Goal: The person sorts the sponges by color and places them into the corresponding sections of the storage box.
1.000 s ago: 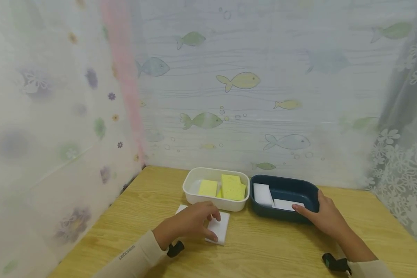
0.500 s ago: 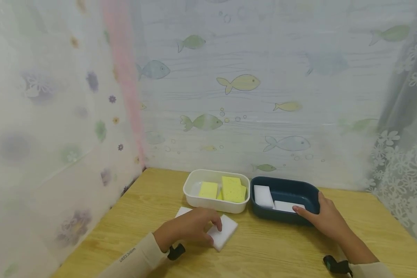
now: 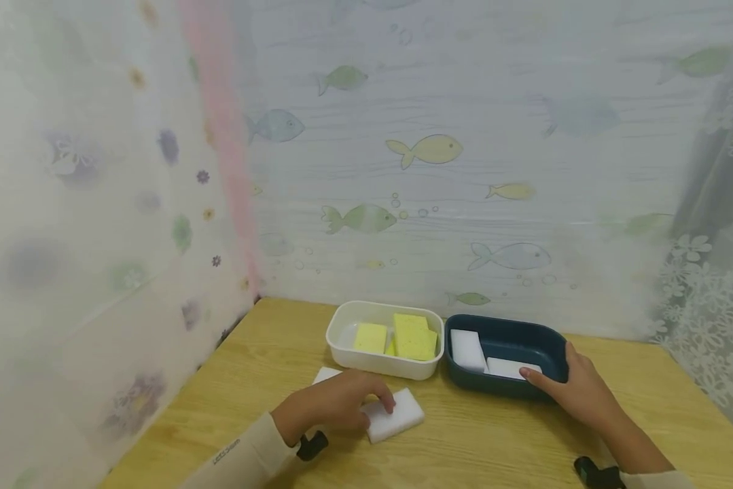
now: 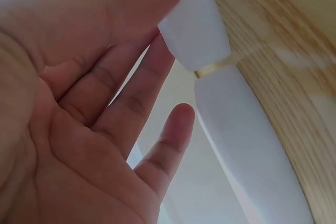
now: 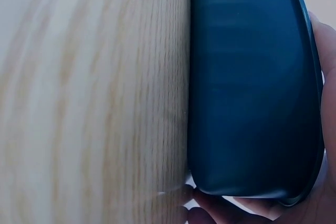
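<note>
My left hand (image 3: 332, 404) pinches a white sponge (image 3: 399, 415) at its near left end, low over the wooden table. In the left wrist view the thumb presses this white sponge (image 4: 199, 30), and a second white sponge (image 4: 247, 140) lies beside it with a narrow gap between. That second sponge (image 3: 325, 374) is mostly hidden behind my left hand in the head view. My right hand (image 3: 580, 384) grips the right end of a dark blue bin (image 3: 494, 386), thumb over the rim. Inside this bin are a leaning white sponge (image 3: 467, 350) and a flat one (image 3: 513, 368).
Left of the dark bin stands a white bin (image 3: 378, 364), nearly touching it. It holds several yellow sponges (image 3: 371, 337). Behind both rises a fish-print curtain (image 3: 354, 272). The wooden table (image 3: 464, 448) extends in front of the bins.
The white sponge in my left hand has turned and shifted slightly right, now lying more crosswise. My right hand has kept its grip on the dark bin. The whole head view has shifted a little.
</note>
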### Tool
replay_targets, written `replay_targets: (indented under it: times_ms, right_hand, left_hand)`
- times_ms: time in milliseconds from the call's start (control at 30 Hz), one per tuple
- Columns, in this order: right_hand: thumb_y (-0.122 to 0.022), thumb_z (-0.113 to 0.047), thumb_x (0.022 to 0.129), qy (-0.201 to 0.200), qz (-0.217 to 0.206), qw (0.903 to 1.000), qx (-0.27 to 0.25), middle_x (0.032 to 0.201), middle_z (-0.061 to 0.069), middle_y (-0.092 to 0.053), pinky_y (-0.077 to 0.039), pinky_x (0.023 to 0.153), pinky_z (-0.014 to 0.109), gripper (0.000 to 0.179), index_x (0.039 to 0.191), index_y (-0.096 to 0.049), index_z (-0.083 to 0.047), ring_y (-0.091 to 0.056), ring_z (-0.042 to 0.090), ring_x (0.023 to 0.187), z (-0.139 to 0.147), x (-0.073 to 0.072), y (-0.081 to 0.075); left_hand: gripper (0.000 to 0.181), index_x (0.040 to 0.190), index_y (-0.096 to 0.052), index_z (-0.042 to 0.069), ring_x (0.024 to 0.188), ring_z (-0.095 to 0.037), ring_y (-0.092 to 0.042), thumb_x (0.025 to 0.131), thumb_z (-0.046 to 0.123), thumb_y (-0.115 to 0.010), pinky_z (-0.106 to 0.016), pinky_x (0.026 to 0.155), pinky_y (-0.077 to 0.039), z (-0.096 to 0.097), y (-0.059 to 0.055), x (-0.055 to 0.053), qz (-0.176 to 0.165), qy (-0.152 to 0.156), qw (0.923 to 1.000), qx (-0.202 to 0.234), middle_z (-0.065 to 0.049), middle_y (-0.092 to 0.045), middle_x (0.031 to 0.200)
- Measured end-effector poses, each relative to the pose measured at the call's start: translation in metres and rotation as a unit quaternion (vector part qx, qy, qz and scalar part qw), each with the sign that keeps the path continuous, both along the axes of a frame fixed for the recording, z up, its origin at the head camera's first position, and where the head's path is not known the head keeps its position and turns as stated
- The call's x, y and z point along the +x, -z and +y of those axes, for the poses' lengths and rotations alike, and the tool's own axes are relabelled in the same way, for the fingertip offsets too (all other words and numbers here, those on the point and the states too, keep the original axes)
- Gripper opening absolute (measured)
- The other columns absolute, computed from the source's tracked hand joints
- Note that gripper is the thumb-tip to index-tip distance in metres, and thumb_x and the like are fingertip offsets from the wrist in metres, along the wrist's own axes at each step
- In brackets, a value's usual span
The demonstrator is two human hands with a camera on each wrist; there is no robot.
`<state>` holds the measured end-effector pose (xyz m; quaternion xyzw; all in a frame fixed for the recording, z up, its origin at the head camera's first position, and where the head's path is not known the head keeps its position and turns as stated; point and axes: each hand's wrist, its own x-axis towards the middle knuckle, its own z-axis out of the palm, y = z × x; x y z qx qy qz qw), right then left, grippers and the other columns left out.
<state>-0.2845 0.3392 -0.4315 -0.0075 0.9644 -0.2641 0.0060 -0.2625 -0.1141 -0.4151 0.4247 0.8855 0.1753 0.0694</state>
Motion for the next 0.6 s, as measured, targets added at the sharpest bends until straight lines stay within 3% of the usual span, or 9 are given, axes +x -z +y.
replay_targets:
  times_ms: [300,600]
  right_hand:
    - [-0.056,-0.076,0.092,0.003,0.001,1.0000,0.003,0.154,0.054,-0.005,-0.026,0.108,0.081,0.133,0.154,0.011,0.020,-0.016,0.070,0.140,0.0022,-0.0004,0.0012]
    - [-0.056,-0.077,0.091,0.000,0.004,1.0000,0.003,0.154,0.054,-0.006,-0.028,0.107,0.081,0.133,0.154,0.010,0.020,-0.017,0.070,0.139,0.0016,-0.0011,0.0016]
  left_hand:
    - [0.046,0.112,-0.074,0.029,0.116,0.004,-0.057,0.082,-0.006,-0.078,-0.022,0.100,-0.050,0.0018,0.0007,-0.0018,-0.006,-0.005,0.9999,-0.013,0.021,-0.069,0.117]
    - [0.052,0.109,-0.076,0.029,0.120,0.001,-0.060,0.079,-0.013,-0.071,-0.023,0.101,-0.051,0.0001,0.0016,-0.0024,0.000,0.003,0.9999,-0.013,0.018,-0.070,0.123]
